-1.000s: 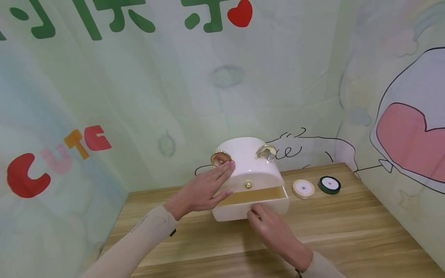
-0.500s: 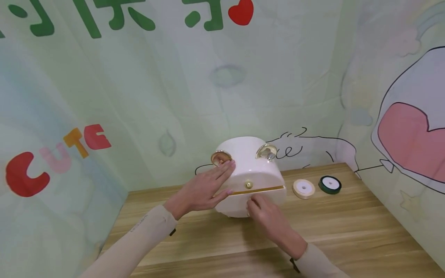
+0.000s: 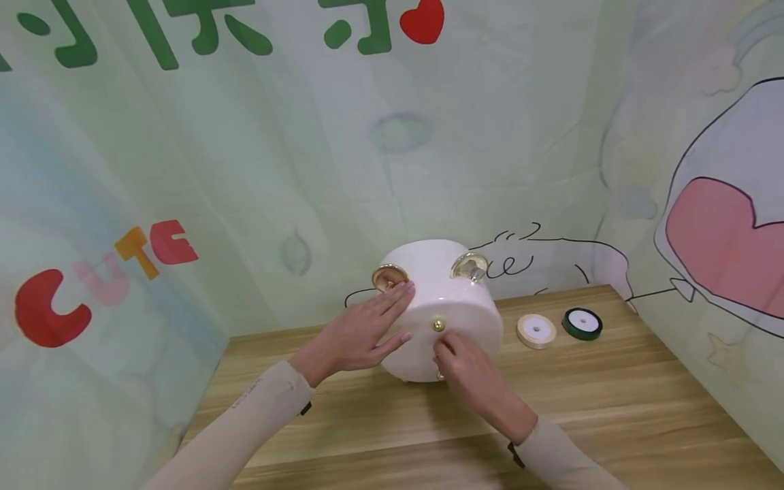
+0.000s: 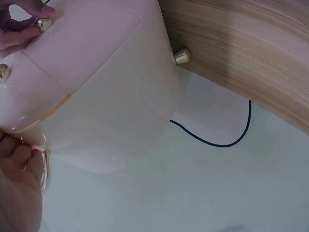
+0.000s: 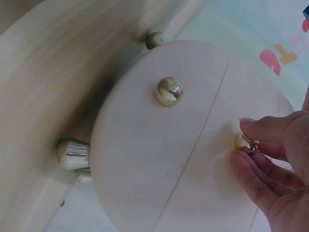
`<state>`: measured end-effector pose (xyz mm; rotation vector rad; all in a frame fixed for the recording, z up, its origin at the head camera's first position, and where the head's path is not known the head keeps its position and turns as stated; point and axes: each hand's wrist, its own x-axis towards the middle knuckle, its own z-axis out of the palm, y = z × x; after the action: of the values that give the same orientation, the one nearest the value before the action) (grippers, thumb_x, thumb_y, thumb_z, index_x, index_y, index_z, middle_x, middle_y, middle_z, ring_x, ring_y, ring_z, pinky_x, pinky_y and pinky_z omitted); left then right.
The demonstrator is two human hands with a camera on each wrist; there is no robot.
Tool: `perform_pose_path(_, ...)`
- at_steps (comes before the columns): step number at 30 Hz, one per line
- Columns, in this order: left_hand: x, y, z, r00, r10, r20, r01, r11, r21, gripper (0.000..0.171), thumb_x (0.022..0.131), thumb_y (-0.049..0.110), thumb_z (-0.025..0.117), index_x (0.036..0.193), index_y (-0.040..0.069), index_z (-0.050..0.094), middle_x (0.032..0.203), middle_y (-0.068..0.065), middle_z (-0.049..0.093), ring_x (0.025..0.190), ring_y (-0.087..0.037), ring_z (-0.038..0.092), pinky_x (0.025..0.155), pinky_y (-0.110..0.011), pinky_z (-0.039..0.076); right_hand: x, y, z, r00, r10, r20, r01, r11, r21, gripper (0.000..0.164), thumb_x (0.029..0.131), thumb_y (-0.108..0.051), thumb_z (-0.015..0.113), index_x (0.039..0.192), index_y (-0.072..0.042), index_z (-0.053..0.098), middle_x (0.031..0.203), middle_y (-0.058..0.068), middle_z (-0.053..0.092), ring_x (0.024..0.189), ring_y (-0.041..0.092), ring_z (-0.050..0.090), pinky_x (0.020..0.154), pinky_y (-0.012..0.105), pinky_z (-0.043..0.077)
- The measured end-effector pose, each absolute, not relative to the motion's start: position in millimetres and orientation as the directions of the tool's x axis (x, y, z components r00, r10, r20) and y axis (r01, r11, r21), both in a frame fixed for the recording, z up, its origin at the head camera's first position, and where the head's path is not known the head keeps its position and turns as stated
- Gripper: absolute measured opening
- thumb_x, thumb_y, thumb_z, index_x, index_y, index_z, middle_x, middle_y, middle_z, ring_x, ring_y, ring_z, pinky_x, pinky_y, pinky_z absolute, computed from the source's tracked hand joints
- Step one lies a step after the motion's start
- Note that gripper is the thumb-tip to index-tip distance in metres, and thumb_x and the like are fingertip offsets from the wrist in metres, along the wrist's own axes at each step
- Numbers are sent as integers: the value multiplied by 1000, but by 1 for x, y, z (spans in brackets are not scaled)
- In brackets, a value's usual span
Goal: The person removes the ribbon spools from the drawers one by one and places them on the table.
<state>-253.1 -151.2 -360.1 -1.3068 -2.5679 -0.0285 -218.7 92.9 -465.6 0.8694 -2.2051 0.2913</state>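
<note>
White and glossy, with a rounded front, a drum-shaped box [image 3: 437,303] stands on a wood-grain tabletop [image 3: 612,408], just right of centre in the lower half of the head view. Behind it hangs a pale green printed backdrop [image 3: 275,170]. Two gold, cup-like fittings sit on top: a left fitting [image 3: 389,275] and a right fitting [image 3: 470,267].

The person's right hand [image 3: 471,371] reaches in from the lower right. Its thumb and fingertips pinch a shiny, ball-shaped gold middle knob [image 5: 243,142], seen at the right of the right wrist view. A matching upper knob [image 3: 438,324] shows just above these fingers in the head view; a matching lower knob [image 5: 169,92] sits at upper centre in the right wrist view, across a thin seam.

The left hand [image 3: 355,333] comes from the lower left, fingers extended and resting on the box's upper left shoulder, beside the left fitting; whether they touch that fitting is unclear. An orange strip [image 4: 55,107] edges part of the front at the left of the left wrist view.

The pinched knob projects toward the person, so the line from right hand to box runs front to back, along the box's depth. The right hand is at the knob; the left lies up and left of it.

Right of the box, well apart from the hands, lie a cream ribbon spool [image 3: 536,331] and a dark green ribbon spool [image 3: 583,323].
</note>
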Motion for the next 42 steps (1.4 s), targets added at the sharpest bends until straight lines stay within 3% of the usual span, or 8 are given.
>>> perform_pose_path(14,-251,-152,-359,-563,789,246,796,598,-96,72,110,42,51,166,2,28,173,-15,31,159,-28,37,124,-45,42,-217,95,-466,-508,-496,704,-669,742,41,21,86,-10,87,100,-7,72,102,3,64,85,16,64,73,30,58)
perform_pose_path(20,-251,-151,-360,-558,790,255,796,596,-104,73,109,40,53,165,2,29,172,-16,33,158,-29,38,124,-46,43,-216,101,-471,-435,-512,741,-721,691,54,19,86,-7,84,101,-5,73,99,4,63,82,16,62,70,29,56)
perform_pose_path(23,-251,-151,-360,-558,788,259,796,597,-104,73,108,40,54,165,2,29,172,-16,33,158,-29,39,123,-46,43,-214,104,-474,-378,-536,755,-754,651,85,6,94,-6,71,99,-4,73,98,4,63,81,16,61,69,28,56)
perform_pose_path(26,-252,-151,-361,-560,788,256,795,598,-103,72,109,41,53,165,2,29,172,-15,33,158,-29,38,123,-45,43,-212,107,-478,-330,-566,755,-770,625,132,22,104,-8,52,95,-3,71,97,5,64,79,16,61,67,27,55)
perform_pose_path(28,-252,-151,-361,-562,787,254,793,600,-103,72,109,41,52,165,2,28,172,-15,32,158,-28,38,124,-45,43,-212,108,-481,-316,-582,749,-769,620,157,29,107,-10,46,92,-5,70,97,4,64,77,15,61,64,26,55)
perform_pose_path(34,-252,-152,-363,-560,787,260,794,599,-102,72,110,42,51,165,2,28,172,-15,32,158,-29,38,123,-46,43,-211,114,-491,-312,-637,705,-768,606,208,13,101,-11,62,90,-6,68,94,3,64,75,12,59,58,20,51)
perform_pose_path(39,-252,-152,-363,-551,791,264,796,594,-117,72,110,43,50,165,2,28,172,-15,32,158,-29,38,123,-45,43,-212,120,-495,-314,-679,664,-751,606,264,24,104,-13,49,92,-6,68,95,3,63,78,12,60,58,23,52)
perform_pose_path(42,-253,-151,-363,-552,791,263,795,595,-120,72,110,42,51,165,2,28,172,-15,32,158,-28,38,123,-45,43,-212,123,-497,-322,-702,635,-741,605,292,22,102,-12,48,94,-7,69,96,3,63,80,13,61,59,24,53)
